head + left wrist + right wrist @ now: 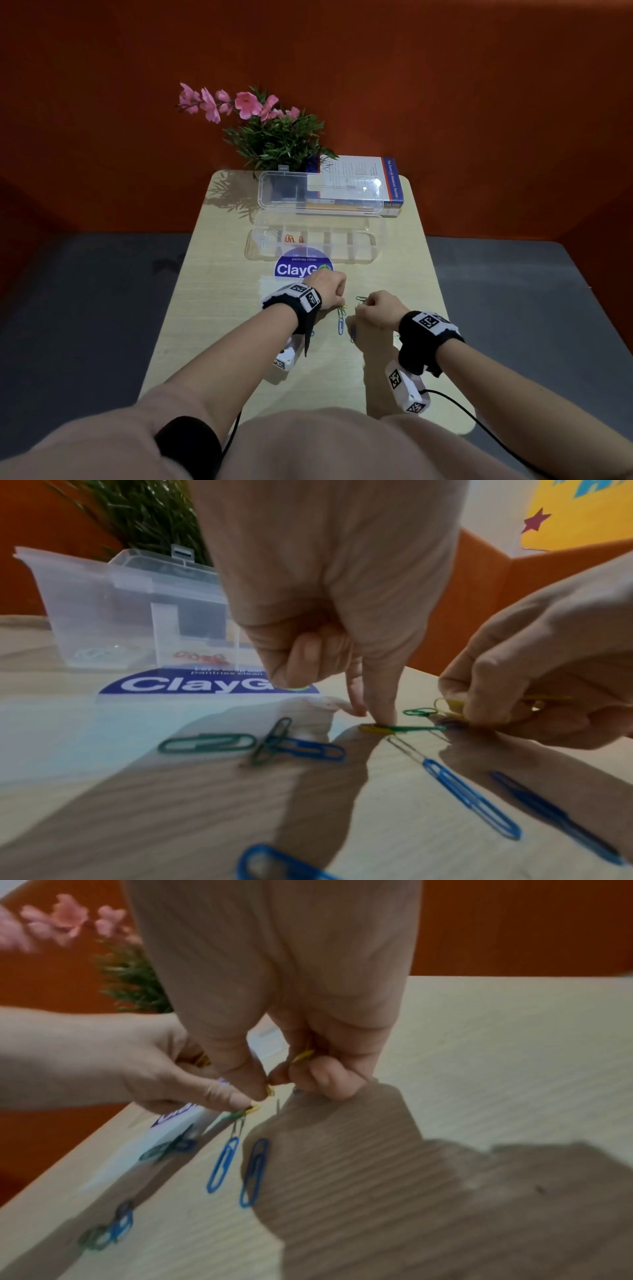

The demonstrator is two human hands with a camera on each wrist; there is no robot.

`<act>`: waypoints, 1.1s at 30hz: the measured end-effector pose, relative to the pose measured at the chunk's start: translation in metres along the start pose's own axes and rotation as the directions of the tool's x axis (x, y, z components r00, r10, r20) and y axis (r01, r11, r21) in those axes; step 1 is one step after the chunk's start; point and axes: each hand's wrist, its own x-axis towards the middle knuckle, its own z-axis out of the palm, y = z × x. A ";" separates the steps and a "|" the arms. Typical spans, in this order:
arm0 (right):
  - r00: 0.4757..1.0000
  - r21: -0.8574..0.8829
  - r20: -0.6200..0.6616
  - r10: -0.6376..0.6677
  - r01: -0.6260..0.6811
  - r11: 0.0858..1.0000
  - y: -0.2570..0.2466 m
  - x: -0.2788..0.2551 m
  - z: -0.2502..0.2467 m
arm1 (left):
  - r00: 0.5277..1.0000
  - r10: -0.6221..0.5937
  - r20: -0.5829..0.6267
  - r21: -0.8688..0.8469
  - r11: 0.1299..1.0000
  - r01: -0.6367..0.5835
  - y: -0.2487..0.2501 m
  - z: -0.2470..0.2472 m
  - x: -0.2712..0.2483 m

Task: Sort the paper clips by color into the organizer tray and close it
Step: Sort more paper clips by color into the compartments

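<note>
The clear organizer tray (373,247) lies open on the table with its lid (320,190) upright behind it. Red clips (293,238) lie in one left compartment and pale clips (99,653) in the end one. My left hand (334,298) has its fingertips down on a yellow paper clip (375,728) on the table, its other fingers curled. My right hand (368,306) pinches yellow clips (303,1056) just to the right. Blue clips (472,799) and green clips (207,744) lie loose around both hands.
A round blue ClayGo sticker (303,267) is on the table in front of the tray. Behind the lid lie a book (370,181) and a plant with pink flowers (270,130). An orange wall stands behind the table.
</note>
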 end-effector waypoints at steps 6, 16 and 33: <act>1.000 0.500 0.012 0.029 -0.031 0.866 0.008 -0.002 -0.008 | 0.995 0.069 0.075 0.067 0.995 -0.074 0.002 -0.002 -0.001; 0.998 0.784 0.029 0.058 -0.058 0.619 0.004 -0.003 -0.013 | 0.984 0.092 0.155 0.082 0.991 -0.106 0.007 0.000 -0.002; 0.998 0.868 0.058 -0.003 -0.049 0.494 -0.018 -0.002 -0.024 | 0.952 -0.281 0.124 -0.919 0.330 0.218 -0.024 -0.046 0.002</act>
